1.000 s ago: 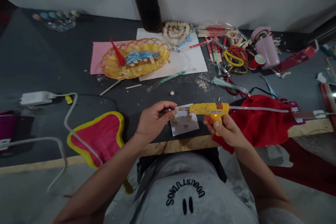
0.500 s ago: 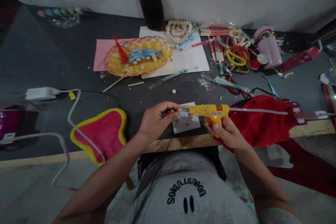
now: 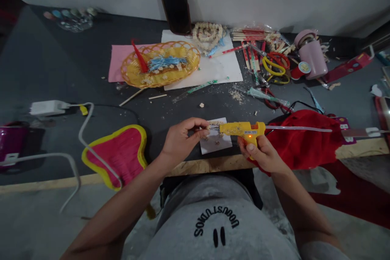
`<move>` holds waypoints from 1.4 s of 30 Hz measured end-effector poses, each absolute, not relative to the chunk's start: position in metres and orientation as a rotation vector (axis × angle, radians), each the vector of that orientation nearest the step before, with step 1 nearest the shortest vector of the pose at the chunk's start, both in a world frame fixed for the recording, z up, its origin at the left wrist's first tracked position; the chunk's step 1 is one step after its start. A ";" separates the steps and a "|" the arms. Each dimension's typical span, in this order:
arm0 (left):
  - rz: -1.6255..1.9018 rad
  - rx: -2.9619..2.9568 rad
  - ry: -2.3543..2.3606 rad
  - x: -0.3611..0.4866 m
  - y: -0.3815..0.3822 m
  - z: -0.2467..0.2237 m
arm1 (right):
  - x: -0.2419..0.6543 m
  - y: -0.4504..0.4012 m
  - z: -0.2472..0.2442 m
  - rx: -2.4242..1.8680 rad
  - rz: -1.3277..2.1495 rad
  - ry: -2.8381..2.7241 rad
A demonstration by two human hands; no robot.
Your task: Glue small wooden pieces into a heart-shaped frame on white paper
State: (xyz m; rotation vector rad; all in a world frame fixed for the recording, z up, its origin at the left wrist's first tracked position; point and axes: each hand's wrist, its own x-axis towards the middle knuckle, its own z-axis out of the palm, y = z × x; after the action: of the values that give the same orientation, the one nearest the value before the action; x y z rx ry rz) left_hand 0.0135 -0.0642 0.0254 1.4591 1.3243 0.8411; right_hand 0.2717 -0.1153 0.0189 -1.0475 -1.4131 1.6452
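Note:
My right hand (image 3: 258,150) is wrapped round the handle of a yellow glue gun (image 3: 240,128), which points left with its orange light lit. A clear glue stick (image 3: 298,128) sticks out of its back end. My left hand (image 3: 187,136) is pinched at the gun's nozzle on a small pale piece, too small to make out well. Beneath the nozzle, a white paper square (image 3: 215,145) with crumbs on it lies near the table's front edge.
Behind are a yellow basket (image 3: 191,67) with blue and red tassels, scissors (image 3: 274,67), a pink bottle (image 3: 313,59) and a phone (image 3: 175,4) against the wall. Red cloth (image 3: 307,142) lies right; a pink-yellow cushion (image 3: 115,154), white cable and charger (image 3: 48,108) lie left.

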 end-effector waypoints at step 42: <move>0.969 1.127 1.269 0.020 -0.076 0.029 | 0.287 -0.103 0.025 -1.208 1.792 -1.122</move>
State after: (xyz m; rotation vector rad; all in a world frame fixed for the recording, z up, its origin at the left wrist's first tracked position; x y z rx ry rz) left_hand 0.0198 -0.0764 0.0285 1.1272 1.2686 0.9695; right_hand 0.2866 -0.1027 0.0251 -1.2085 -1.1221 1.7918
